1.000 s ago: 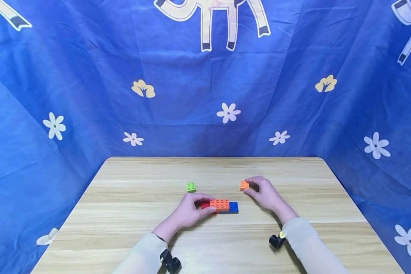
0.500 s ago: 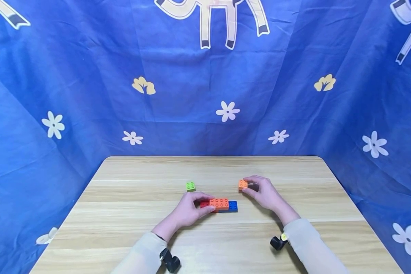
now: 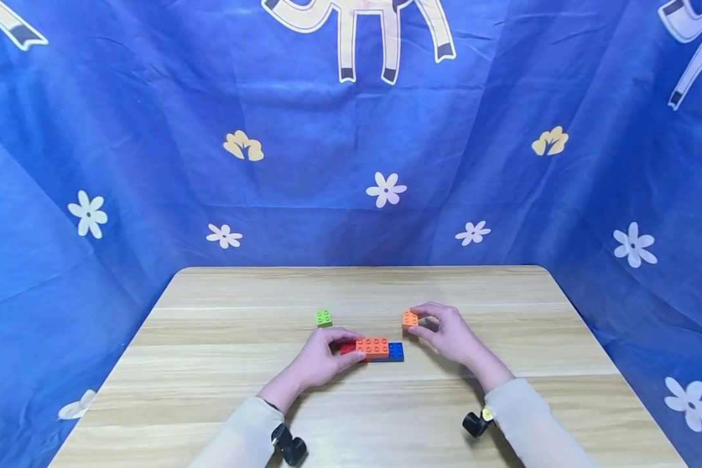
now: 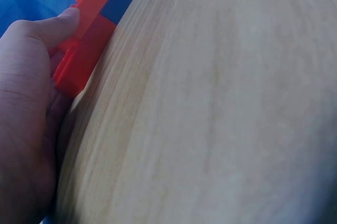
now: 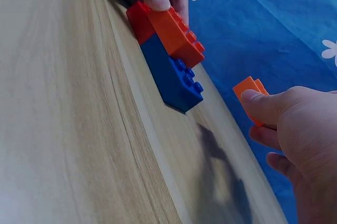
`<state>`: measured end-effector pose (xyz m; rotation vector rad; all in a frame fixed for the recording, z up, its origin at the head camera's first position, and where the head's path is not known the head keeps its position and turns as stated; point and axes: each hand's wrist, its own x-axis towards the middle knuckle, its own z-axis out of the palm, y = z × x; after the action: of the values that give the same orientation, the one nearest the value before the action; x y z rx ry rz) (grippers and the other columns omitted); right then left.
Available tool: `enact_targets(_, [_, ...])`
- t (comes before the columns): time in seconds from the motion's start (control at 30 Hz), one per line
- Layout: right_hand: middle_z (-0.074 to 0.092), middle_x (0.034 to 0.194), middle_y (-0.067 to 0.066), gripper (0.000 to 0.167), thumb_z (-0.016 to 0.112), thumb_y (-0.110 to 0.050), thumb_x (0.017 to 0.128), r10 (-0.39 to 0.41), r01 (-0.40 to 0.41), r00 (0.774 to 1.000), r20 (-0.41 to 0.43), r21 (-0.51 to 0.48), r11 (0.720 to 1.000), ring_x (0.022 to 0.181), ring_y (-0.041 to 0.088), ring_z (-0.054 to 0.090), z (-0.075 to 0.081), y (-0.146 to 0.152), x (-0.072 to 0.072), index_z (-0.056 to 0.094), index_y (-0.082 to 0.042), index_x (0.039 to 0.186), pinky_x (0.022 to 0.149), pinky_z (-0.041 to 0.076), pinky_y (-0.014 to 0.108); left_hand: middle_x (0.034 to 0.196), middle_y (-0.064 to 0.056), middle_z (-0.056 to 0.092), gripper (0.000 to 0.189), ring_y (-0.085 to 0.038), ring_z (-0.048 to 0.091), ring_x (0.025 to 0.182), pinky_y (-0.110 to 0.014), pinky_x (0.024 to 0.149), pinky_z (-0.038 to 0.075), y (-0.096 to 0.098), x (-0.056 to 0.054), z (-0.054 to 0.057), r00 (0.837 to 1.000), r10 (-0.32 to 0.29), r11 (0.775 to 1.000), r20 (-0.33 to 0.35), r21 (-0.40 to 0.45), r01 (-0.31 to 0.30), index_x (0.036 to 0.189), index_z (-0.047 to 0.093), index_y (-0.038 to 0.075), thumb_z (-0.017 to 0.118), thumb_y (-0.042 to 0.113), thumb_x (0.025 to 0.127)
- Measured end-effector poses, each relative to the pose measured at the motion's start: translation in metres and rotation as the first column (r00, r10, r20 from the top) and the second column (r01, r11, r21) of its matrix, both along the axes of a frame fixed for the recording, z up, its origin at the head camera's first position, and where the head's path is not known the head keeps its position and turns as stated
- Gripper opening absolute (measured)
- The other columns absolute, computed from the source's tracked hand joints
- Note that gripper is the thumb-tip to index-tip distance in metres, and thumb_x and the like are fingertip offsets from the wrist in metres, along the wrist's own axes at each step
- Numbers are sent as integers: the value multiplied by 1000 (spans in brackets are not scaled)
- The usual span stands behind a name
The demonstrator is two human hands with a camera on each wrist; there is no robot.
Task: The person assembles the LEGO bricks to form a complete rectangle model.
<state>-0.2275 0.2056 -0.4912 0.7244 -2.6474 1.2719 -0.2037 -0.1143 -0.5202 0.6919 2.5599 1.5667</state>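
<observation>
A long orange-red toy brick [image 3: 372, 348] sits across the top of a red brick [image 5: 139, 19] and a blue brick [image 3: 396, 351], which lie end to end on the table. My left hand [image 3: 318, 359] grips this stack at its left end, thumb on the near side. Between thumb and fingers, my right hand [image 3: 452, 337] pinches a small orange brick [image 3: 409, 318]. In the right wrist view that brick is held up off the table, to the right of the stack and apart from it. The fingers behind both held pieces are partly hidden.
A small green brick [image 3: 324, 318] stands on the wooden table [image 3: 240, 396], just beyond my left hand. Blue patterned cloth [image 3: 304, 169] hangs behind the table and at both sides.
My right hand has moved slightly left with the small orange brick, closer to the stack. My left hand keeps its grip in about the same place. The head view has shifted a little.
</observation>
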Motion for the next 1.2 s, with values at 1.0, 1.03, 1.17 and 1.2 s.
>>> enact_targets(1.0, [73,125,-3,41,85,-20,92,61,-61,998,10,18,998,119,19,67,-4,-18,23,73,-7,130,110,49,48,115,13,75,30,-10,68,108,-32,95,54,-5,-6,2,1000,2,1000,11,-25,-2,118,81,23,88,29,90])
enact_targets(1.03, [73,125,-3,42,85,-20,92,58,-59,998,15,22,998,120,19,67,-4,-18,24,73,-8,130,110,49,48,115,13,75,30,-9,68,108,-32,95,54,-5,-6,2,1000,1,1000,6,-24,-1,118,81,23,88,29,90])
enact_targets(1.17, [73,126,-2,42,85,-20,92,71,-72,997,9,16,997,121,20,67,-7,-20,25,73,-6,130,110,49,49,114,15,75,30,-9,68,108,-31,95,54,-5,-7,2,1000,0,1000,-5,-26,-1,118,81,23,88,28,89])
enact_targets(1.2, [74,126,-1,43,85,-20,92,77,-77,997,6,12,997,121,21,67,-8,-21,26,73,-5,130,109,49,50,114,15,75,30,-8,68,108,-31,96,54,-5,-7,2,1000,2,1000,-7,-26,-2,118,81,22,89,28,89])
